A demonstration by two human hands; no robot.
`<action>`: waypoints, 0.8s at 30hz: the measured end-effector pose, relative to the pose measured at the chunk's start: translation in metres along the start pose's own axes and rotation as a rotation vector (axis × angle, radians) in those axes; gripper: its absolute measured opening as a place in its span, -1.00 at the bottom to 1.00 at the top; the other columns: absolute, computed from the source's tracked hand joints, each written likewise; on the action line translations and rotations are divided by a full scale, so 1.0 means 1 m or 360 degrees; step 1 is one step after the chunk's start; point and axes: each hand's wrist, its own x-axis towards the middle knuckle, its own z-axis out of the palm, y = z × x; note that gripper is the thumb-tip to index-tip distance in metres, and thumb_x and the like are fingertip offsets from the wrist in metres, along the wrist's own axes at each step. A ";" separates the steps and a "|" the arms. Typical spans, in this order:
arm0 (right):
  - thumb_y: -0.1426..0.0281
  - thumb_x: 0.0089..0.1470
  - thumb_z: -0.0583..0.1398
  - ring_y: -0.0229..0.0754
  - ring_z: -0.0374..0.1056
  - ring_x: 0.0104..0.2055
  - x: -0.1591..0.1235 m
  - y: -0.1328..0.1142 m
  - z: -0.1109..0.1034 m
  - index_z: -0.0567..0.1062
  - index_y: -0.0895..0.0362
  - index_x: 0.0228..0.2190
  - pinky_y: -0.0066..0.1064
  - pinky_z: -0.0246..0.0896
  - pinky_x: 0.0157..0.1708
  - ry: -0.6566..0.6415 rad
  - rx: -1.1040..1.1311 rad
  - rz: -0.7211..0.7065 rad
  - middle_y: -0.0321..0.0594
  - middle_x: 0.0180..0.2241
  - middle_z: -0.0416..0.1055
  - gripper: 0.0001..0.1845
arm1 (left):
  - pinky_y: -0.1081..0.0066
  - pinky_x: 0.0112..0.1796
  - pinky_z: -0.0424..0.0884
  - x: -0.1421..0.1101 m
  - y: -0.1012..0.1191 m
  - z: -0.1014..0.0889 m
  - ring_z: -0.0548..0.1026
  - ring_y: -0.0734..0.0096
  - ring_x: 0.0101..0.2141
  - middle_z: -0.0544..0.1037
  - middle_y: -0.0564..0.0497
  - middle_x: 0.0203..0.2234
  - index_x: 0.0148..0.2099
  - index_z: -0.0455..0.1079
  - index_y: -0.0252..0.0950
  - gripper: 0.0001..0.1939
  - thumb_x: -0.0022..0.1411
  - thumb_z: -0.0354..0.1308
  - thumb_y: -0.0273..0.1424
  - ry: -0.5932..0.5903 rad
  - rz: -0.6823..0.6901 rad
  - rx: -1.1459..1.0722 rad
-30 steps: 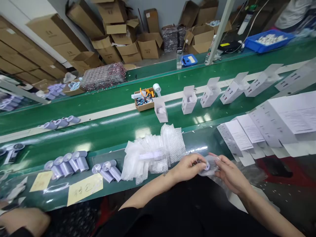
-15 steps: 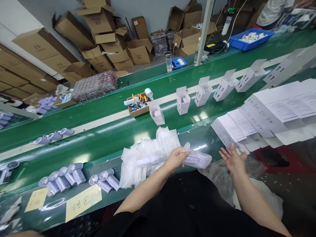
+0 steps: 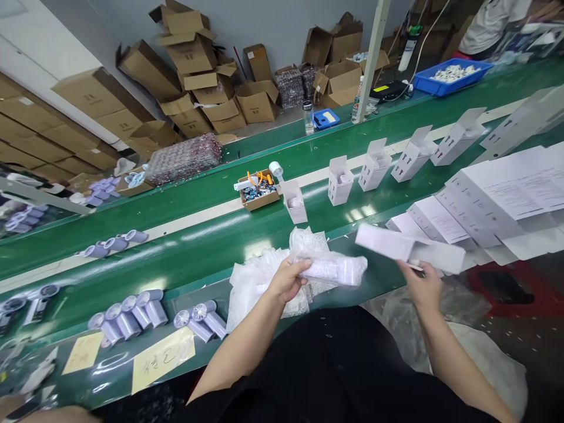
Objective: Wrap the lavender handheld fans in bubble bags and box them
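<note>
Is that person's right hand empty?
No, the right hand holds a white box in front of the row of printed boxes.

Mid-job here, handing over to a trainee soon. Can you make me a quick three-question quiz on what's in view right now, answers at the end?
1. True or false: the right hand is holding nothing.

2. What does the left hand hold?
A) a glass bottle
B) a wrapped lilac item
C) a blue tray

3. Fill in the blank: ___ yellow paper sheets lie at the lower left of the picture.

Key:
1. False; it grips a white carton.
2. B; the clear wrapping shows the lilac through it.
3. Two.
</note>
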 end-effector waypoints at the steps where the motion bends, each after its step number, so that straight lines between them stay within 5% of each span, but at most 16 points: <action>1: 0.15 -0.41 0.41 0.11 0.22 -0.05 -0.008 -0.002 0.002 0.40 0.05 -0.44 0.00 0.08 0.05 -0.0123 -0.0210 -0.0183 -0.19 -0.39 0.33 -0.54 | 0.63 -0.70 0.12 0.002 0.004 0.004 0.30 0.64 -0.60 0.40 0.09 -0.53 -0.28 0.37 -0.37 -0.61 -0.15 0.37 -0.28 0.0013 0.0050 -0.0018; 6: 0.27 -0.14 0.28 0.12 0.22 -0.02 -0.016 -0.006 0.027 0.47 0.08 -0.27 -0.01 0.13 0.02 -0.0803 -0.0989 -0.1297 -0.05 -0.21 0.30 -0.69 | 0.59 -0.69 0.24 0.026 0.001 0.036 0.33 0.58 -0.59 0.39 0.08 -0.52 -0.27 0.33 -0.36 -0.61 -0.08 0.30 -0.23 -0.0006 0.0226 0.0285; 11: 0.24 -0.06 0.25 0.04 0.21 -0.06 -0.005 0.002 0.039 0.47 0.04 -0.20 -0.13 0.25 -0.07 -0.0800 -0.1109 -0.1493 -0.07 -0.19 0.16 -0.67 | 0.45 -0.43 0.41 0.033 -0.003 0.058 0.39 0.46 -0.46 0.39 0.06 -0.48 -0.27 0.30 -0.29 -0.81 0.15 0.10 -0.27 0.0446 0.0673 0.1289; 13: 0.22 -0.07 0.26 0.03 0.19 -0.07 -0.004 0.005 0.037 0.48 0.04 -0.23 -0.12 0.25 -0.07 -0.0750 -0.1128 -0.1504 -0.04 -0.12 0.11 -0.68 | 0.36 -0.25 0.41 0.029 -0.002 0.072 0.41 0.35 -0.31 0.41 -0.02 -0.37 -0.23 0.31 -0.29 -0.84 0.20 0.04 -0.32 0.0443 0.0923 0.1789; 19: 0.18 -0.08 0.27 0.10 0.16 -0.02 0.001 0.008 0.030 0.49 0.09 -0.27 -0.08 0.25 -0.08 -0.0685 -0.1105 -0.1600 -0.01 -0.11 0.07 -0.68 | 0.24 -0.27 0.38 0.044 -0.004 0.125 0.41 0.15 -0.22 0.36 -0.18 -0.21 -0.08 0.31 -0.31 -0.75 0.26 -0.03 -0.32 -0.0295 0.1120 0.2804; 22: 0.22 -0.05 0.26 0.12 0.13 0.07 0.004 0.016 0.025 0.43 0.07 -0.22 -0.06 0.21 -0.02 -0.0826 -0.1039 -0.1612 -0.01 -0.07 0.13 -0.67 | 0.25 -0.29 0.37 0.056 -0.008 0.132 0.41 0.12 -0.23 0.40 -0.17 -0.27 -0.10 0.34 -0.32 -0.76 0.21 0.07 -0.33 -0.0744 0.1065 0.3050; 24: 0.22 -0.05 0.25 0.11 0.19 0.04 0.008 0.027 0.021 0.36 0.09 -0.16 -0.04 0.21 -0.04 -0.0838 -0.0956 -0.1563 -0.01 -0.10 0.20 -0.60 | 0.25 -0.28 0.36 0.056 -0.013 0.128 0.40 0.10 -0.21 0.42 -0.18 -0.27 -0.09 0.34 -0.34 -0.69 0.19 0.12 -0.25 -0.0779 0.1151 0.3083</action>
